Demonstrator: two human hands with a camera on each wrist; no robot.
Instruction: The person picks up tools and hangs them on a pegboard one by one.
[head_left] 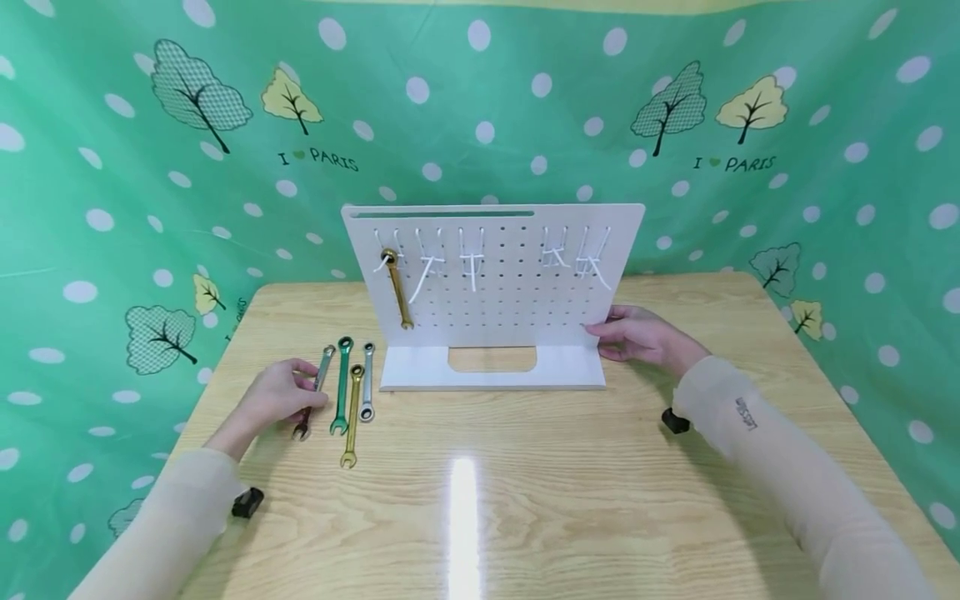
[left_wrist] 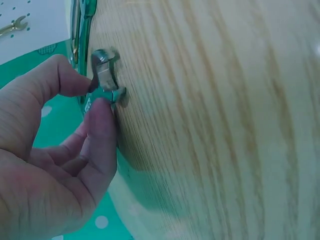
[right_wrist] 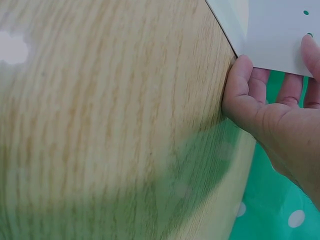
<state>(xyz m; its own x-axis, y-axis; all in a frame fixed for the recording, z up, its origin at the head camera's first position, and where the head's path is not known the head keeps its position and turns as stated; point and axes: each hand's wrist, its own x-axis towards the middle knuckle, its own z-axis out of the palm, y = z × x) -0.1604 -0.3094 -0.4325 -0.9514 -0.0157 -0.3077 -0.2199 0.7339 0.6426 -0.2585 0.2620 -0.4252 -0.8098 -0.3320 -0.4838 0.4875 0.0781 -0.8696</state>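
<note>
My left hand pinches a silver combination wrench between thumb and fingers at the left of the table. In the left wrist view, the open end of this wrench sticks out past the fingertips, close over the wood. Just right of it lie a green wrench, a gold wrench and a short silver wrench. My right hand holds the lower right edge of a white pegboard, thumb on its front face and fingers behind, as the right wrist view shows.
Several white hooks are fixed across the pegboard's upper part. Another gold wrench hangs from the leftmost hook. The board's white base stands on the wooden table. A green dotted cloth rises behind and at both sides.
</note>
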